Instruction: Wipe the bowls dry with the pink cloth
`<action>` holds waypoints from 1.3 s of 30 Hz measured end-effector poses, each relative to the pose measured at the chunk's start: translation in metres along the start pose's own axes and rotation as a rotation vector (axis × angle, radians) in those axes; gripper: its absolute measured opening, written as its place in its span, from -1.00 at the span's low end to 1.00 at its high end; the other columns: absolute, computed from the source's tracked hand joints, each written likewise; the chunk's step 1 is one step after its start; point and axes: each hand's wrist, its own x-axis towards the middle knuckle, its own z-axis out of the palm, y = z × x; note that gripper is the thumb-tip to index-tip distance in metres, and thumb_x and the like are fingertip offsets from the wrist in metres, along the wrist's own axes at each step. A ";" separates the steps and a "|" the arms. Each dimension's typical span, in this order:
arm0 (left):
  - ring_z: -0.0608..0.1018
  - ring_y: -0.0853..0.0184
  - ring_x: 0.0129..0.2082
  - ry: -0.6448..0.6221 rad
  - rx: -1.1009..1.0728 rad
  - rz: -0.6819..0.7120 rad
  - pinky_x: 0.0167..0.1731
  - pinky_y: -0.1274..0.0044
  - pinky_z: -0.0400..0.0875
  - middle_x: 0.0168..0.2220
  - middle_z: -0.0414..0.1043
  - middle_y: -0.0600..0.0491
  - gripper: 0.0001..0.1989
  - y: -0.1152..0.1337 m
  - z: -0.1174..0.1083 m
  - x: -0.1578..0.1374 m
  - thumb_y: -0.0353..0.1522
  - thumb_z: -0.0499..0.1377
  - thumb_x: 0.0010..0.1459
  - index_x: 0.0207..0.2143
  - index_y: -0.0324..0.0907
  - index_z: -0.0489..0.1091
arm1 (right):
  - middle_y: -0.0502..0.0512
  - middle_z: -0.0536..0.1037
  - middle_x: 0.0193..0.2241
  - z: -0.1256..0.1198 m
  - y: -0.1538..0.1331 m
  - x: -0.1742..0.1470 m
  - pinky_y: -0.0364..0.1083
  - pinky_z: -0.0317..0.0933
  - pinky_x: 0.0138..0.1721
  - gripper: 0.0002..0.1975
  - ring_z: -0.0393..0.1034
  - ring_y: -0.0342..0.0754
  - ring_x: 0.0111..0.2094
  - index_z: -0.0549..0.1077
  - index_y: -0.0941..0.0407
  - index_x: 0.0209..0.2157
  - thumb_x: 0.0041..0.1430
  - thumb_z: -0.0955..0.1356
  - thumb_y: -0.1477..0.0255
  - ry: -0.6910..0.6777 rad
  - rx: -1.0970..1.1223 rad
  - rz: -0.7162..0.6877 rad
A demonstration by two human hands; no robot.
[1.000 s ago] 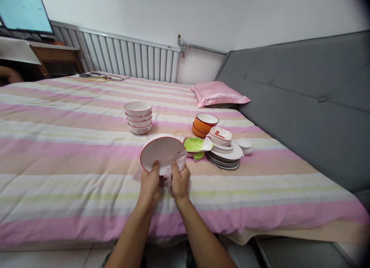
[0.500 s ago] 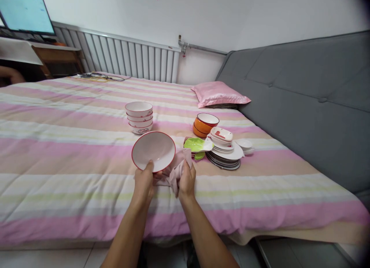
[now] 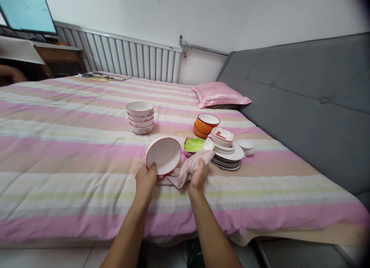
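Note:
My left hand [image 3: 147, 179] grips a white bowl [image 3: 164, 156] with a red rim, thumb inside it and fingers hidden underneath. The bowl is tilted, its inside facing me. A pale pink cloth [image 3: 185, 172] trails from under the bowl to my right hand [image 3: 199, 175], which is closed on it. Beyond the bowl stands a stack of similar white bowls [image 3: 140, 118]. Just past the cloth lies a green leaf-shaped dish [image 3: 194, 144], partly covered by it.
Right of the cloth are stacked plates [image 3: 235, 153] topped by small white dishes [image 3: 222, 134]. Orange bowls [image 3: 202, 126] and small white saucers [image 3: 245, 146] stand nearby. A pink pillow [image 3: 221, 94] lies against the grey headboard [image 3: 303, 79]. Cables [image 3: 101, 76] lie at the bed's far edge.
The bowl has moved right and tipped further over, its outer side now showing at left. My right hand has moved right and slightly up, stretching the cloth out towards the plates.

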 end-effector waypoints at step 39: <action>0.55 0.11 -0.26 -0.096 0.836 0.313 -0.35 0.44 0.25 -0.30 0.54 -0.20 -0.64 0.020 -0.002 -0.019 -0.29 -0.10 0.15 -0.31 -0.29 0.44 | 0.18 0.26 0.20 0.007 -0.005 -0.033 0.08 -0.01 0.26 -0.53 0.00 -0.02 0.28 0.17 0.14 0.22 0.28 0.14 0.52 -0.980 -0.557 -0.680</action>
